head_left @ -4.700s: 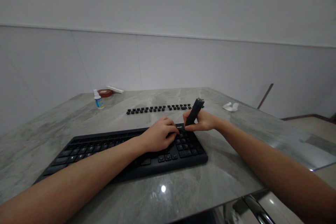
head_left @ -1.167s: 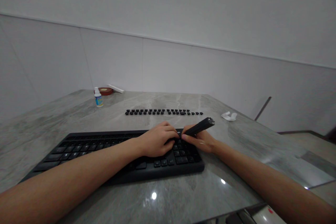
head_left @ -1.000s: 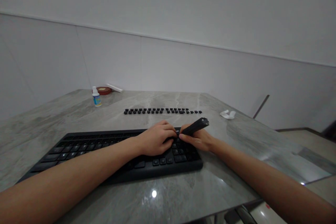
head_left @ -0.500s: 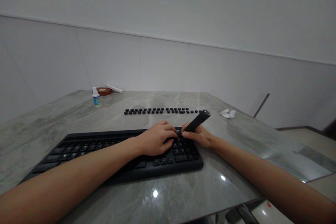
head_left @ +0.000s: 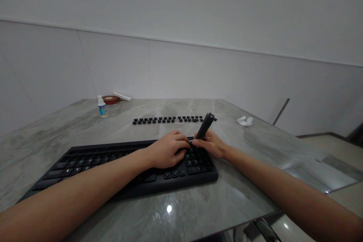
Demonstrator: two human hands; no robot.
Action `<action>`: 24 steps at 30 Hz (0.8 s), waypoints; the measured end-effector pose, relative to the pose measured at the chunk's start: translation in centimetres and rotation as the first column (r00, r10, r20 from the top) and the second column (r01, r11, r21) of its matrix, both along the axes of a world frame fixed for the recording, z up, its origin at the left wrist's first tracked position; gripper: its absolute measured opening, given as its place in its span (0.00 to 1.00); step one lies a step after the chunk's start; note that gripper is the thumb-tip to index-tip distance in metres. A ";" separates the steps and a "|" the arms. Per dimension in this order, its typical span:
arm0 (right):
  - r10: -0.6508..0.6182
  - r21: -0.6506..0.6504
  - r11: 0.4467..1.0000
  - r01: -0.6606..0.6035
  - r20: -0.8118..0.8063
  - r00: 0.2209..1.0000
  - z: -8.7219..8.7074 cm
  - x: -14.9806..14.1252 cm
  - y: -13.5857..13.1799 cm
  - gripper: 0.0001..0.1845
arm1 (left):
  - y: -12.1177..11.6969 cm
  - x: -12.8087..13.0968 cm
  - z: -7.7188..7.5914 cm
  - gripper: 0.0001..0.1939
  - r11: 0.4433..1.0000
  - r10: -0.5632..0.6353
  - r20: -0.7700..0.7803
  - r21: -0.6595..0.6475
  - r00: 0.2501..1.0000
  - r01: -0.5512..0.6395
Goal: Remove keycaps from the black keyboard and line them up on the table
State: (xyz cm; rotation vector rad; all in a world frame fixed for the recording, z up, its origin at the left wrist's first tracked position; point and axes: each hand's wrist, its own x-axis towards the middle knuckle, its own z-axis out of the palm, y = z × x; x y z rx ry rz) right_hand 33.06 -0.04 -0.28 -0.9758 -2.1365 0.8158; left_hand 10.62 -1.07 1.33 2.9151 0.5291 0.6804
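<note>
A black computer keyboard lies slanted in front of me. My left hand rests on it near the number pad, palm down, fingers bent and the thumb apart from the index finger. Its fingertips reach close to the lower end of a slim black-handled tool. My right hand is closed around that tool at the keyboard's upper right corner. The handle stands tilted up and to the right, with a thin shiny piece beside my fingers. The tool's tip is hidden, and its exact kind is unclear.
Two rows of loose black keycaps lie beyond the keyboard on the grey marbled table. A white spray bottle, a reddish-brown box and a white bar stand far left. Crumpled white tissue lies right.
The black tool has swung to a steeper angle in my right hand, its top moving left and up. My left hand stays in place on the keyboard. The view has shifted slightly.
</note>
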 end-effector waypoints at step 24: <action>0.044 -0.027 0.999 -0.046 -0.080 0.996 -0.5 0.8 -0.7 0.19 | 0.0 0.0 0.0 0.12 1.000 -0.009 0.001 0.005 1.000 0.009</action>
